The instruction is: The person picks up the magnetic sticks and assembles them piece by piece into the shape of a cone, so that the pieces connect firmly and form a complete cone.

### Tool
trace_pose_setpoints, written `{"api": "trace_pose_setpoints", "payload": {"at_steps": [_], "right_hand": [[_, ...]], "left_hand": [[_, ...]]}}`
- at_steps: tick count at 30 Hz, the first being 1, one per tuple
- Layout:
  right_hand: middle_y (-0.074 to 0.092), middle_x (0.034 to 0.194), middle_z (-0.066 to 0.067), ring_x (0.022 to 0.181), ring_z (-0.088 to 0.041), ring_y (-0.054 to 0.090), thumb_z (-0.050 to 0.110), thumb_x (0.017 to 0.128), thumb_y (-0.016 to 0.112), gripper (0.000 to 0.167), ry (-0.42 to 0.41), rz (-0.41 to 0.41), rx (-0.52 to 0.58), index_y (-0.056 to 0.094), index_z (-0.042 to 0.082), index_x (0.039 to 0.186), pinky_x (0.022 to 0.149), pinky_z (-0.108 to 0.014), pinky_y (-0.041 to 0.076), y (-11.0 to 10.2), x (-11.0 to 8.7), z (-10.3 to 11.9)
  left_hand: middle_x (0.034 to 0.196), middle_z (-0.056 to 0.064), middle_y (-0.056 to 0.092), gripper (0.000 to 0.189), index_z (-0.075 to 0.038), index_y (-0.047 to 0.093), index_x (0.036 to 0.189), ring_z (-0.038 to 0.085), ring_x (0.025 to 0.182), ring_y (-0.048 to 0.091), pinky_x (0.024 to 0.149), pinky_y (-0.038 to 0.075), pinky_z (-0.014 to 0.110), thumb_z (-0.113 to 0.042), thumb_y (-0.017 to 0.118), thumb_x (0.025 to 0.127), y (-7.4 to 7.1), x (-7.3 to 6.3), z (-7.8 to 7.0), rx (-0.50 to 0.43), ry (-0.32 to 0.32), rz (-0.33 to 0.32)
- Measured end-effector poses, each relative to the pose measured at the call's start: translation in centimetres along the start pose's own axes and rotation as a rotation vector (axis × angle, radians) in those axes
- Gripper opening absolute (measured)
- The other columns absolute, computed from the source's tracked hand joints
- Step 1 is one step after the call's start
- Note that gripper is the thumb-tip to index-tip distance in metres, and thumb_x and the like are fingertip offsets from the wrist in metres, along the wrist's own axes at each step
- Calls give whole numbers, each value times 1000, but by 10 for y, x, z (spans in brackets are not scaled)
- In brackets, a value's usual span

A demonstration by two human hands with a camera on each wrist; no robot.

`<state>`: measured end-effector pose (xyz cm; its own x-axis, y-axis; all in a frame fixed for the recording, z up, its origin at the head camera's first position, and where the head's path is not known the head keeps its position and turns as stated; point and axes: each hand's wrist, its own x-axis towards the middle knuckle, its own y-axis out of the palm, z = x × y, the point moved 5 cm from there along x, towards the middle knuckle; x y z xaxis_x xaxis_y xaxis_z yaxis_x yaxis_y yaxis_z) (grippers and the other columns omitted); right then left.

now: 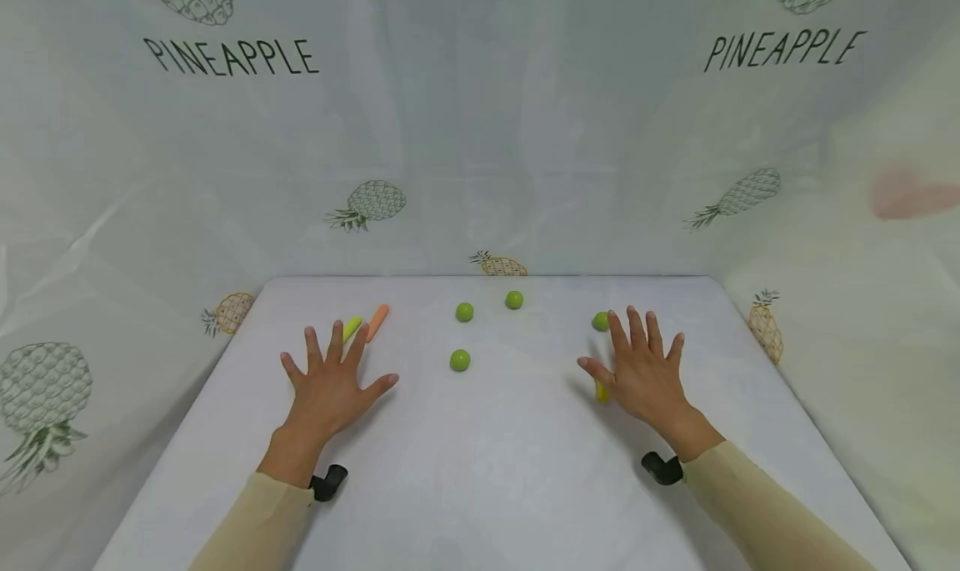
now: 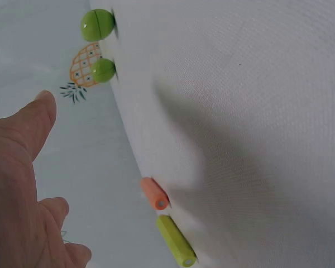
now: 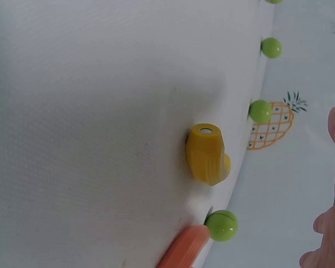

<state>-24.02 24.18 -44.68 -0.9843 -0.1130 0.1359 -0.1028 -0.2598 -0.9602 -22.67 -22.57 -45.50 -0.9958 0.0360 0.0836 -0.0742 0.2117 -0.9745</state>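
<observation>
My left hand hovers over the left side of the white table, fingers spread and holding nothing. Just beyond its fingertips lie a yellow-green stick and an orange stick; the left wrist view shows a small grey spot on the end of each. Over the right side, my right hand is also spread and holds nothing. Partly hidden under it is a faceted yellow piece with a hole in its end. An orange-red elongated piece lies close by, covered by the hand in the head view.
Green balls sit on the table: one near the middle, two farther back, and another by the right fingertips. A pineapple-printed sheet hangs behind and along both sides.
</observation>
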Motion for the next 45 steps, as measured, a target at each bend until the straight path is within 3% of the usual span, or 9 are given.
{"api": "trace_pose_setpoints", "payload": {"at_steps": [17, 27, 29, 32, 36, 39, 42, 45], "right_hand": [[9, 174, -28, 159, -55, -1, 79, 99, 44, 102, -5, -10, 2, 18, 11, 169, 113, -84, -12, 2, 1, -2], [15, 171, -32, 158, -57, 5, 73, 100, 51, 100, -5, -44, 47, 20, 6, 168, 115, -84, -4, 0, -6, -8], [18, 170, -33, 157, -58, 9, 71, 100, 54, 99, -3, -61, 57, 23, 5, 167, 116, -84, 0, 0, -8, -9], [29, 165, -33, 152, -59, 23, 62, 98, 65, 95, -20, -131, 62, 31, 2, 164, 116, -81, 15, -1, -11, -9], [45, 152, -32, 134, -59, 42, 49, 96, 75, 85, -35, -230, 87, 43, -2, 157, 104, -75, 36, 0, -17, -7], [50, 147, -32, 130, -57, 46, 44, 99, 73, 78, -6, -222, 166, 45, -2, 155, 103, -71, 41, 3, -20, -7], [53, 146, -33, 136, -54, 46, 40, 102, 71, 72, 25, -182, 251, 46, -3, 154, 108, -68, 42, 7, -23, -6], [56, 146, -31, 136, -47, 51, 36, 103, 70, 67, 39, -156, 304, 50, -5, 152, 102, -64, 48, 11, -28, -5]], "left_hand": [[172, 30, 14, 103, -17, 24, 169, 64, 155, -4, 110, -5, 89, -79, 57, 93, -5, 3, -5, 0, 14, 0], [173, 28, 15, 104, -23, 20, 170, 59, 158, -3, 117, 3, 83, -76, 62, 91, 3, 8, -13, -60, 46, -11], [173, 27, 16, 104, -21, 22, 170, 58, 158, 0, 119, 9, 80, -72, 67, 91, 5, 9, -17, -94, 58, -12], [174, 23, 18, 105, -20, 25, 169, 56, 159, 6, 119, 21, 77, -65, 75, 89, 10, 12, -26, -166, 73, -11], [174, 19, 22, 105, -22, 27, 169, 50, 159, 15, 119, 30, 72, -55, 83, 87, 18, 18, -37, -321, 83, 18], [172, 17, 29, 104, -23, 29, 168, 45, 158, 23, 121, 32, 67, -48, 86, 86, 26, 23, -45, -446, 83, 57], [169, 16, 35, 99, -26, 33, 167, 42, 152, 40, 120, 37, 62, -43, 87, 87, 35, 29, -53, -558, 66, 94], [165, 14, 42, 92, -31, 37, 165, 42, 141, 52, 114, 46, 58, -39, 87, 88, 44, 34, -62, -655, 43, 120]]}}
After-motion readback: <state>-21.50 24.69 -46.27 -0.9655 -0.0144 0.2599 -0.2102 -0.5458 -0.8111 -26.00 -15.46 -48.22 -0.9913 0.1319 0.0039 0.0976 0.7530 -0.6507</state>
